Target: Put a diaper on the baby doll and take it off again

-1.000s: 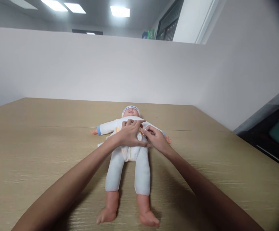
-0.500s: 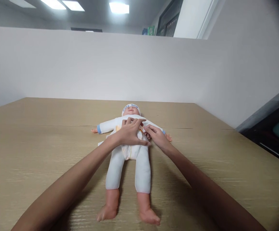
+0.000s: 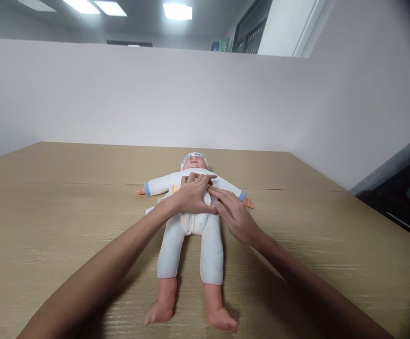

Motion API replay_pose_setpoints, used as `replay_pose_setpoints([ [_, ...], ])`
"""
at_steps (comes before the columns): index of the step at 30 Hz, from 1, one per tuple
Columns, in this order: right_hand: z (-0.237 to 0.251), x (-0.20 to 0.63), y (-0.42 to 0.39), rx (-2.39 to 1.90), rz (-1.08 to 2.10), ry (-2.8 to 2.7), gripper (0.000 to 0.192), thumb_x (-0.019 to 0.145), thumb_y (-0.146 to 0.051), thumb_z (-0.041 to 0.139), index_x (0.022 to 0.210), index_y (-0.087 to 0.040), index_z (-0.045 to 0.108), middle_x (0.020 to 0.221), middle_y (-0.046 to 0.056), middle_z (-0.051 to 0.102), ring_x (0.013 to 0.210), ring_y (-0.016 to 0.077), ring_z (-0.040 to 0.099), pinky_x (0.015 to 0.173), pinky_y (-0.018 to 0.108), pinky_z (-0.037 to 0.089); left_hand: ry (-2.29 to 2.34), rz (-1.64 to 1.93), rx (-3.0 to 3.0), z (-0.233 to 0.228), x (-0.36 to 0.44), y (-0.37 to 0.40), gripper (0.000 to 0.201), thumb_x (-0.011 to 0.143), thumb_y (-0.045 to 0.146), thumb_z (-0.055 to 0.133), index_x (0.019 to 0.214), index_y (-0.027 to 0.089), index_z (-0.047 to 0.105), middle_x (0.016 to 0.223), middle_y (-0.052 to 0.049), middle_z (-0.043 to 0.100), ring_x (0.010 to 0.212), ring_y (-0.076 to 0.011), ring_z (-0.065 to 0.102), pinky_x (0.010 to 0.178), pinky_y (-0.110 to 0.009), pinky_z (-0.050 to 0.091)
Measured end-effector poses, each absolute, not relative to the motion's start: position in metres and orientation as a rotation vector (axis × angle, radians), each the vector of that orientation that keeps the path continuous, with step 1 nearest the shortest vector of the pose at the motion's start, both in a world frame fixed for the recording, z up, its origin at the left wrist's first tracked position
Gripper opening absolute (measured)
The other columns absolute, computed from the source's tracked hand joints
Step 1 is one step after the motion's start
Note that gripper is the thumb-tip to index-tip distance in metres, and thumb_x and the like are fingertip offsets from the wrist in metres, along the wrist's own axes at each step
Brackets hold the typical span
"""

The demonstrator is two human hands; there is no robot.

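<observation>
A baby doll [image 3: 210, 256] in a white suit with blue cuffs lies on its back, feet toward me, arms spread. Around its hips is a white diaper [image 3: 192, 225] with yellow marks; a loose white end shows at the doll's side on the left. My left hand [image 3: 194, 194] lies over the doll's belly and the diaper's upper front, thumb and fingers spread. My right hand [image 3: 238, 216] is at the diaper's right side, fingers stretched toward the waist and thumb apart. Its fingertips meet the diaper near my left thumb. The waist edge is partly hidden under both hands.
The doll lies on a wide wooden table [image 3: 67, 188] with a seam across it. A pale partition wall [image 3: 137, 94] rises behind the far edge. On the right, beyond the table's edge, stands a dark object [image 3: 399, 188] with something green inside.
My right hand has opened from a pinch at the diaper's side and moved slightly nearer to me, its fingers now extended. The left hand stays in place on the doll.
</observation>
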State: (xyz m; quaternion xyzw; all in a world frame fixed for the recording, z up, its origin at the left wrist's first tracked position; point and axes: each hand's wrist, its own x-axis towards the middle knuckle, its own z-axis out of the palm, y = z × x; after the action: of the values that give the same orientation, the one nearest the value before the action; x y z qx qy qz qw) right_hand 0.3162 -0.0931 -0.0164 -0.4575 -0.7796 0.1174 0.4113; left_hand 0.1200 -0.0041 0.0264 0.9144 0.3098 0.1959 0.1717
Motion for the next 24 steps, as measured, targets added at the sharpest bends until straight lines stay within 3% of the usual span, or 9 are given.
replay_pose_setpoints([
  [4, -0.030, 0.325, -0.098, -1.102, 0.300, -2.150, 0.056, 0.118, -0.042, 0.036, 0.173, -0.032, 0.032, 0.177, 0.005, 0.035, 0.164, 0.0276, 0.031, 0.136, 0.057, 0.023, 0.796, 0.571, 2.461, 0.032, 0.112, 0.002, 0.101, 0.073, 0.060, 0.089, 0.159, 0.029, 0.043, 0.151, -0.014, 0.061, 0.146, -0.0471, 0.039, 0.119, -0.069, 0.031],
  [9, -0.038, 0.326, -0.096, -1.117, 0.230, -2.186, 0.061, 0.118, -0.044, 0.035, 0.176, -0.035, 0.020, 0.180, 0.003, 0.027, 0.166, 0.0275, 0.026, 0.136, 0.057, 0.024, 0.618, 0.870, 2.034, 0.025, 0.082, 0.006, 0.055, 0.101, 0.056, 0.064, 0.148, 0.028, 0.055, 0.159, -0.010, 0.055, 0.142, -0.0310, 0.055, 0.117, -0.047, 0.047],
  [13, -0.036, 0.326, -0.100, -1.095, 0.197, -2.162, 0.061, 0.118, -0.041, 0.036, 0.176, -0.036, 0.018, 0.179, 0.003, 0.030, 0.165, 0.0274, 0.027, 0.137, 0.058, 0.022, 0.807, 1.055, 2.105, -0.003, 0.036, -0.002, 0.043, 0.105, 0.054, 0.058, 0.139, 0.028, 0.060, 0.153, -0.008, 0.060, 0.142, -0.0292, 0.053, 0.120, -0.046, 0.044],
  [16, -0.029, 0.324, -0.102, -1.102, 0.139, -2.064, 0.058, 0.118, -0.038, 0.037, 0.174, -0.035, 0.026, 0.175, 0.005, 0.038, 0.162, 0.0285, 0.034, 0.134, 0.058, 0.026, 0.942, 1.042, 2.267, -0.028, -0.004, -0.008, 0.042, 0.106, 0.052, 0.056, 0.139, 0.026, 0.061, 0.147, -0.010, 0.063, 0.140, -0.0306, 0.052, 0.120, -0.049, 0.042],
  [18, -0.018, 0.318, -0.101, -1.128, 0.066, -1.969, 0.052, 0.117, -0.038, 0.042, 0.169, -0.034, 0.039, 0.166, 0.008, 0.051, 0.154, 0.0299, 0.046, 0.130, 0.056, 0.035, 1.042, 1.009, 2.339, -0.041, -0.025, -0.010, 0.042, 0.105, 0.053, 0.056, 0.136, 0.025, 0.061, 0.142, -0.011, 0.065, 0.136, -0.0322, 0.053, 0.118, -0.051, 0.043],
  [21, 0.007, 0.298, -0.094, -1.115, -0.036, -1.914, 0.038, 0.113, -0.038, 0.053, 0.150, -0.030, 0.060, 0.143, 0.009, 0.067, 0.135, 0.0309, 0.060, 0.118, 0.052, 0.046, 1.254, 0.908, 2.362, -0.055, -0.040, -0.009, 0.038, 0.103, 0.053, 0.056, 0.123, 0.022, 0.063, 0.129, -0.013, 0.070, 0.126, -0.0344, 0.059, 0.111, -0.053, 0.047],
  [24, 0.032, 0.268, -0.081, -1.047, -0.029, -2.040, 0.028, 0.113, -0.035, 0.054, 0.134, -0.029, 0.071, 0.126, 0.008, 0.071, 0.122, 0.0299, 0.064, 0.110, 0.050, 0.049, 1.457, 0.790, 2.401, -0.060, -0.039, -0.009, 0.033, 0.100, 0.051, 0.058, 0.112, 0.021, 0.062, 0.121, -0.015, 0.070, 0.119, -0.0365, 0.061, 0.105, -0.055, 0.047],
])
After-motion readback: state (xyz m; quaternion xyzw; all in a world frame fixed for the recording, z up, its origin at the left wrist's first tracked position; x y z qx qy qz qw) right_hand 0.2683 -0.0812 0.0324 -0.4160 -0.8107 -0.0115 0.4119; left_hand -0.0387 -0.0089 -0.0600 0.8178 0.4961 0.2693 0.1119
